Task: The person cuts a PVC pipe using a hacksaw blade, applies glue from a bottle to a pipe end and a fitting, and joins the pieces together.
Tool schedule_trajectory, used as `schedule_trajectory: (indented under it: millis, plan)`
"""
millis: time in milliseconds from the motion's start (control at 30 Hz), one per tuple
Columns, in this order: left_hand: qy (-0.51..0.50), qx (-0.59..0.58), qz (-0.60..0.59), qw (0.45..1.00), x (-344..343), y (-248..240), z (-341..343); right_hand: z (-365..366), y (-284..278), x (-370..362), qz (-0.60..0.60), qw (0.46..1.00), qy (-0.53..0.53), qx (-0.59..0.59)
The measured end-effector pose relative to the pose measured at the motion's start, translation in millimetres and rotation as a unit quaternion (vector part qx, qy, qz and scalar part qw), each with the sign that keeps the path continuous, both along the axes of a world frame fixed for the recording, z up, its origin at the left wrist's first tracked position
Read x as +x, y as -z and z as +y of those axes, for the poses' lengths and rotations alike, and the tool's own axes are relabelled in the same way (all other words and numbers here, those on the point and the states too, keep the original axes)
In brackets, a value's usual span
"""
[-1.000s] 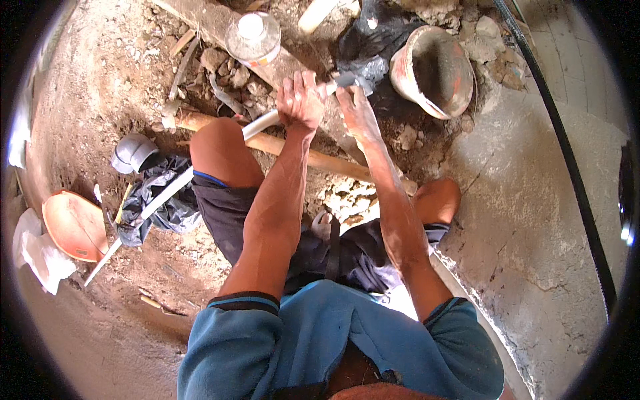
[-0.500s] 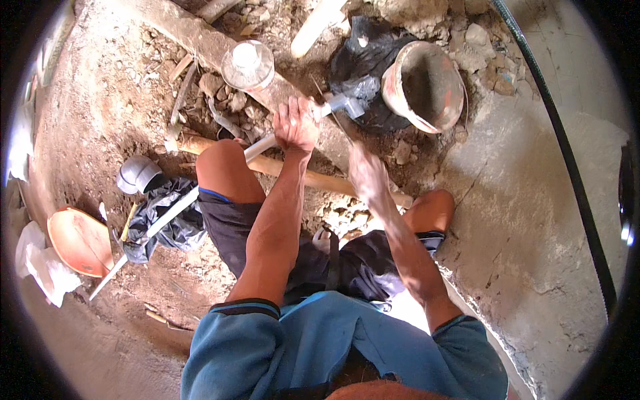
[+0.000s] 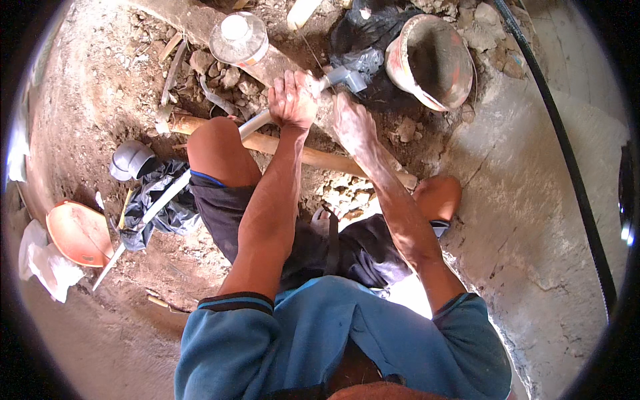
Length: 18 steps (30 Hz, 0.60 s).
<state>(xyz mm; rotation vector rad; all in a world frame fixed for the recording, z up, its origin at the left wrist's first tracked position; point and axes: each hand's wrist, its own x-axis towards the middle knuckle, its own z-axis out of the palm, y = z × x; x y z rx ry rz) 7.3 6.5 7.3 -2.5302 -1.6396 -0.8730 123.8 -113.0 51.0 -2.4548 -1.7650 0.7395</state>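
evidently, the left hand (image 3: 293, 100) was wrapped around the long, straight white plastic pipe (image 3: 256, 123), just short of the grey plastic fitting (image 3: 348, 78), probably to steady it. the pipe passed beneath the bent left knee (image 3: 217, 147), which likely braced it too. the right hand (image 3: 355, 123), nearby, seemed closed on the thin dark strip (image 3: 311, 50). the pipe's long axis slanted from lower left to upper right, its fitted end pointing away from the body.
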Motion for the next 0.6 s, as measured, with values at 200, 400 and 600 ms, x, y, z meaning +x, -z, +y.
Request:
schedule_trajectory:
  millis: [200, 400, 600]
  plan:
    - [-0.016, -0.046, 0.045, 0.998, -7, 1, -6, -64, -31, -6, 0.026, 0.998, 0.043, -0.031]
    - [-0.011, 0.017, 0.017, 1.0, 4, 0, -3, -9, 5, -2, -0.017, 0.999, 0.012, 0.032]
    - [-0.019, -0.013, 0.044, 0.999, -9, 5, -6, -81, -14, 0, 0.046, 0.993, 0.016, 0.106]
